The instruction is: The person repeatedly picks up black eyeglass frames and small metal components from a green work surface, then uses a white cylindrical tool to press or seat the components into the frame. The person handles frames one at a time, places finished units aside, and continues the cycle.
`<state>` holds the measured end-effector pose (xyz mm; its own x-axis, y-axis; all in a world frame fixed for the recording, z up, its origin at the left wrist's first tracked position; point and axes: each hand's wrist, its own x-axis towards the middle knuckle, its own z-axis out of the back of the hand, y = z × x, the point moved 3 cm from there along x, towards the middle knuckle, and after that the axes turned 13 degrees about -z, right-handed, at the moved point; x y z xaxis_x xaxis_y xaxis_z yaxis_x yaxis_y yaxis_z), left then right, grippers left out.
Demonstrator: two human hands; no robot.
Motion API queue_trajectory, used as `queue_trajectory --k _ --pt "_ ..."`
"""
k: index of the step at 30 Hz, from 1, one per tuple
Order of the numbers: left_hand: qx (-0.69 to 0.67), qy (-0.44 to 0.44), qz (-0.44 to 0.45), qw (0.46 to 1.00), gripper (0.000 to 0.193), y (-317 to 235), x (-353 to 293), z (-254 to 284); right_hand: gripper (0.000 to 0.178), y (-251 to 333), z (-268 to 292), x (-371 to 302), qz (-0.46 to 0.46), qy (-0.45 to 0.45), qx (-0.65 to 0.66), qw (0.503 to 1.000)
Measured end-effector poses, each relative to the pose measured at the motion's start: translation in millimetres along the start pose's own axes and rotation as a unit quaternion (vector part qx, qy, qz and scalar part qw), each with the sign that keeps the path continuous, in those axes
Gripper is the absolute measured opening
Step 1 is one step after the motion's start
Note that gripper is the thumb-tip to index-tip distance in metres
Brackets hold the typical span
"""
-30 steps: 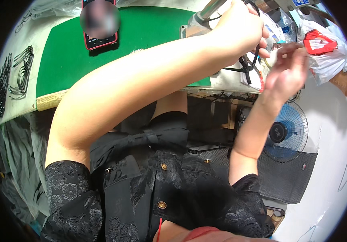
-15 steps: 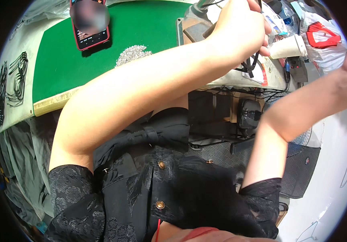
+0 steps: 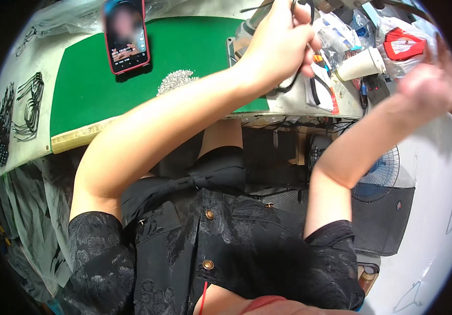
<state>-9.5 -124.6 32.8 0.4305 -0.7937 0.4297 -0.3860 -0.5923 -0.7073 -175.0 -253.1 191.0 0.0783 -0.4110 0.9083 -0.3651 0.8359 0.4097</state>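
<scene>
My left hand (image 3: 283, 44) is raised over the right end of the green mat, its fingers closed on a black eyeglass frame (image 3: 314, 6). Dark curved parts of the frame show above and below the fingers; the palm hides the rest. Out to the right, my right hand (image 3: 430, 86) is blurred by motion beside a white plastic bag with a red print (image 3: 404, 44). Its fingers point upward, but whether they hold anything cannot be made out. A pile of tiny silvery pieces (image 3: 176, 82) lies on the green mat (image 3: 100, 89), left of my left forearm.
A phone in a red case (image 3: 126, 39) stands at the mat's back. Several black eyeglass frames (image 3: 32, 105) lie at the table's left end. Past my left hand are a white cup (image 3: 362, 64), a grey metal machine (image 3: 336, 6) and cables. A fan (image 3: 386, 176) stands below, right.
My left hand has shifted slightly left with the eyeglass frame. My right hand has come in from the right rim, up beside the bag. The whole view has shifted a little.
</scene>
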Motion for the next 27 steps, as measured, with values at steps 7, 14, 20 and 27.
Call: queue_trajectory --k 7,14,20,27 --pt "0.244 0.093 -0.137 0.955 0.009 -35 -56 39 0.025 -26 -107 -159 -0.439 0.194 0.14 0.866" --pt "0.427 0.12 -0.163 0.881 0.01 -61 -77 59 0.015 -29 -126 -182 -0.48 0.217 0.156 0.836" --pt "0.522 0.129 -0.127 0.834 0.014 -71 -99 78 0.016 -30 -142 -217 -0.511 0.243 0.24 0.789" --pt "0.502 0.179 -0.043 0.845 0.039 -86 -114 85 0.018 -25 -157 -229 -0.556 0.232 0.299 0.74"
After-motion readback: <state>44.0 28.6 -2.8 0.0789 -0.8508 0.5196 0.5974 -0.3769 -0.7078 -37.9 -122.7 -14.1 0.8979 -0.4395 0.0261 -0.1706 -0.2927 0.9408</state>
